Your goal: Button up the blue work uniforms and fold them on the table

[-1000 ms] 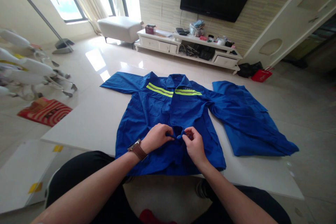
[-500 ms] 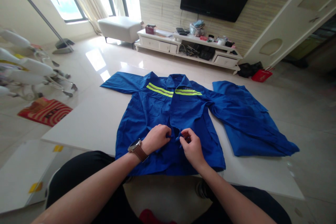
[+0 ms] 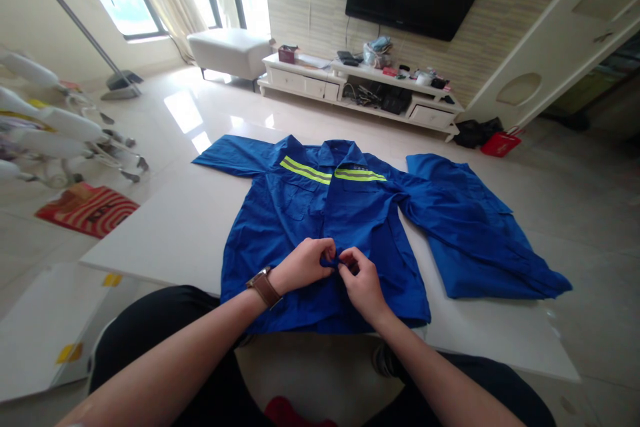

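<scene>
A blue jacket (image 3: 360, 213) with yellow-green reflective chest stripes lies spread on the white table, collar at the far side. At its lower front opening, my left hand (image 3: 310, 261) pinches one front edge of the cloth. Right beside it my right hand (image 3: 361, 275) pinches the other front edge, so the fingertips of both hands nearly meet. The small part between the fingers is hidden. A brown-strapped watch is on my left wrist. Folded blue cloth (image 3: 455, 273) lies to the right, partly under the jacket's sleeve.
The white table (image 3: 165, 233) reaches out left of the jacket. Beyond it stand a low white cabinet (image 3: 300, 85) with small items, and a white bench (image 3: 230, 50). A red bag (image 3: 87, 210) lies on the floor at left, near a white wheeled object. My dark-clothed knees flank the near edge.
My left hand has moved slightly right, bringing its fingertips close to those of my right hand. The gap between the two front edges at the hands has narrowed.
</scene>
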Action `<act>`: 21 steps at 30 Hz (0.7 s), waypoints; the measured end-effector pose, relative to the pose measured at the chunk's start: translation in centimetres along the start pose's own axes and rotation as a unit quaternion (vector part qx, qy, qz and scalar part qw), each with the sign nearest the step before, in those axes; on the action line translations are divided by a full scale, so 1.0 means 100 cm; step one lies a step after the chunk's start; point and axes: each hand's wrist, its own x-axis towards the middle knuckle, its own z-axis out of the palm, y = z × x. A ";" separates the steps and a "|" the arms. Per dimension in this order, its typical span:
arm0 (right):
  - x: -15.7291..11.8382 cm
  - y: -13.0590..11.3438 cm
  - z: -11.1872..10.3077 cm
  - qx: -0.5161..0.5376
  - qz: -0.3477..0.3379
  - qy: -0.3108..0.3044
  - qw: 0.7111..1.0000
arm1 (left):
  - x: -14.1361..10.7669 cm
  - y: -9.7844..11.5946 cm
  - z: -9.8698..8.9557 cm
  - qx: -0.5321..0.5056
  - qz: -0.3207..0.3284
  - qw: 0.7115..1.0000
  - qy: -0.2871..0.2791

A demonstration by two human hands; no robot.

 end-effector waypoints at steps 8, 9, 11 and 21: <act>0.006 0.011 0.000 0.079 0.056 0.021 0.995 | 0.002 -0.002 -0.004 -0.020 -0.018 1.000 -0.006; 0.006 0.010 0.001 0.086 0.058 0.019 0.994 | 0.002 -0.002 -0.003 -0.015 -0.023 1.000 -0.006; 0.005 0.009 0.001 0.094 0.057 0.012 0.994 | 0.002 -0.003 -0.001 0.006 -0.029 1.000 -0.001; 0.003 0.007 0.002 0.070 0.047 -0.019 0.996 | 0.000 -0.004 0.003 0.048 -0.023 0.998 0.032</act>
